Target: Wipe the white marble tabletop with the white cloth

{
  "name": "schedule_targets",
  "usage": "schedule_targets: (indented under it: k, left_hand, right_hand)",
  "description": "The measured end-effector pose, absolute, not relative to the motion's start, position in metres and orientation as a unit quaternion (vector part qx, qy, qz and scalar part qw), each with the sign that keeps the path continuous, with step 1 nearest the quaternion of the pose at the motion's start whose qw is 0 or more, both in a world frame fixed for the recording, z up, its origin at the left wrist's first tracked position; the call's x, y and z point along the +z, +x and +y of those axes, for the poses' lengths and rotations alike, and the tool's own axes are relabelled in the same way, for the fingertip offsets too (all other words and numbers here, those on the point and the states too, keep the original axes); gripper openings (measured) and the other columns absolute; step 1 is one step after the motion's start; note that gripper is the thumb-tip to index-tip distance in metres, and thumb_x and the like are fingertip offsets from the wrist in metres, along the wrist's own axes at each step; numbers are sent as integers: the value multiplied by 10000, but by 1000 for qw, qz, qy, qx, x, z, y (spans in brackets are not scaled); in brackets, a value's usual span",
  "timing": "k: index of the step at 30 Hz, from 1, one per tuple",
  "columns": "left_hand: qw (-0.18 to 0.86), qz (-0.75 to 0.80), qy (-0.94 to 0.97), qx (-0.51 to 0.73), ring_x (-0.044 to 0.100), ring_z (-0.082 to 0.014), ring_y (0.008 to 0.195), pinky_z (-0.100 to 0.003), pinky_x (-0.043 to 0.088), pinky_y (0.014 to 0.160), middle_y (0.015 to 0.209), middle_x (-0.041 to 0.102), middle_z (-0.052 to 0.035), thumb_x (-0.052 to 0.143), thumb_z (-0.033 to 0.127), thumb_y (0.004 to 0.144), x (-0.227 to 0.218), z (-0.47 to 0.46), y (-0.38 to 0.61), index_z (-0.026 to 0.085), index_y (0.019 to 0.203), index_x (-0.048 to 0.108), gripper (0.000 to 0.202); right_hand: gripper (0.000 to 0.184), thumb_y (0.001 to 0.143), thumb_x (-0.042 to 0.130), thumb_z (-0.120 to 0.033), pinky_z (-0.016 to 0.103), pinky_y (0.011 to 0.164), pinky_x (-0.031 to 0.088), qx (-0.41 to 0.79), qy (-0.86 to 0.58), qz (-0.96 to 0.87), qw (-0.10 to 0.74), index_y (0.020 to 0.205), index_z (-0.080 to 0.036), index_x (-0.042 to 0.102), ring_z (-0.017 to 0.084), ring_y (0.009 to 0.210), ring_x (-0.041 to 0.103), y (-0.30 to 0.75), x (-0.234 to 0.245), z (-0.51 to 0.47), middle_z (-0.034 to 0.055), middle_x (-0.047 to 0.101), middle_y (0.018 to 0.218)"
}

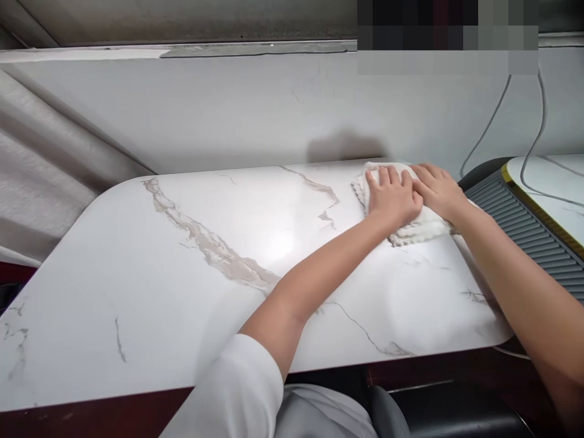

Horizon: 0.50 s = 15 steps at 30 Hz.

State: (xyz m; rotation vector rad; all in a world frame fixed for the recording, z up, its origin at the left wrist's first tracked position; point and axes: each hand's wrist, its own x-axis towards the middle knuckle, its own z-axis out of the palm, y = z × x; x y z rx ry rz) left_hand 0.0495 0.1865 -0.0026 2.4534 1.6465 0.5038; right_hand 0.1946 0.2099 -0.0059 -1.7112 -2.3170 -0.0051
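Observation:
A white cloth (422, 231) with a fluffy, scalloped edge lies folded on the far right part of a white marble-patterned tabletop (137, 292). My left hand (393, 194) presses down on the cloth, fingers spread and stretched forward. Right beside it, my right hand (438, 190) rests flat over the cloth's far right side, its fingers extended and the thumb side close to my left hand. Both palms are turned down, so the parts of the cloth under them are hidden.
A grey wall (228, 109) stands behind the table. Left is a pale curtain (55, 164). To the right are a ribbed grey cabinet side (529, 225) with gold trim and thin cables (541, 115). A black seat (456, 407) sits below the near edge.

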Motion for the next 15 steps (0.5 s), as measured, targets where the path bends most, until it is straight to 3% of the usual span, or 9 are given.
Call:
schedule_targets:
  k: [4,10,15]
  left_hand:
    - [41,529,832,161,313,-374,1459,-613,198,1205,1560,389,-184,281,347,967,1,130,62,71,1493,383,602]
    - [25,485,861,154,335,-401,1446,-622,266,1174,1553,402,-184,301,363,965,3,48,63,82,1492,408,606]
    - [1,436,883,171,387,-431,1408,-617,314,1136,1535,416,-207,334,397,946,1,-1,35,81,1484,425,630]
  right_hand:
    - [499,957,220,-386,439,1147,300,14,-599,-790,133,1350,-220,478,265,1395,392,212,-2,147,154,495,1442]
    - [511,943,216,-403,513,1126,352,-37,-609,-782,127,1376,-242,436,317,1408,395,226,-8,55,174,505,1418]
    - [522,976,225,-392,552,1130,369,-60,-623,-768,137,1483,-301,312,338,1419,385,203,-13,-8,157,458,1454]
